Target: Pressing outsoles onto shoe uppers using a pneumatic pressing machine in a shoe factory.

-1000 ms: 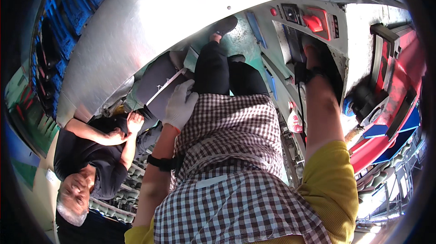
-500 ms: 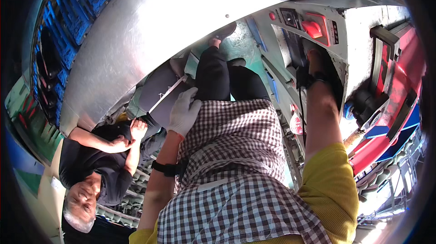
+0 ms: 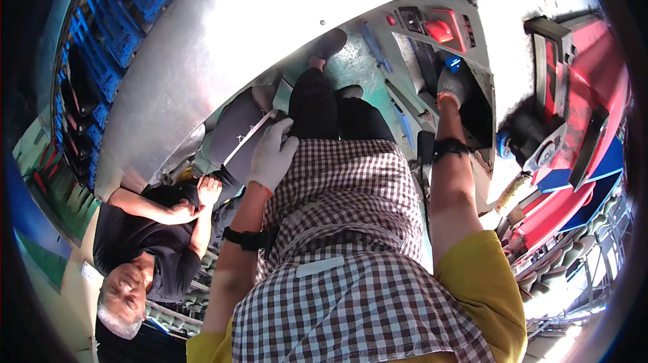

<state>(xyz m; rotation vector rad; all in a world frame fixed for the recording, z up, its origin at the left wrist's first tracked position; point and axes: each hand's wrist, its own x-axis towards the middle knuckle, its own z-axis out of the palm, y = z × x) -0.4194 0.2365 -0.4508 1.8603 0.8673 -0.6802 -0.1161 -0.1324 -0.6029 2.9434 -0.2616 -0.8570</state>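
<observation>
My left hand (image 3: 273, 155), in a white knit glove, is near my lap in front of the checked apron (image 3: 337, 194). Its fingers are loosely bent and a little apart, holding nothing that I can see. At the right, my gloved right hand (image 3: 451, 86) reaches to a dark opening (image 3: 478, 110) in a pale machine cabinet. A small blue thing (image 3: 453, 63) with white marks shows at its fingertips and appears gripped; its kind cannot be made out. Black bands circle both wrists.
A large curved metal surface (image 3: 202, 59) arches ahead of me. On the cabinet sits a red rotary switch (image 3: 440, 31). Red machinery (image 3: 587, 106) stands at the right, blue racks (image 3: 101, 32) far left. A person in black (image 3: 152, 228) sits at the left, arms folded.
My right hand has come out of the shadow in the opening, and the blue thing now shows at its fingertips. The view has shifted slightly; my left hand stays about where it was.
</observation>
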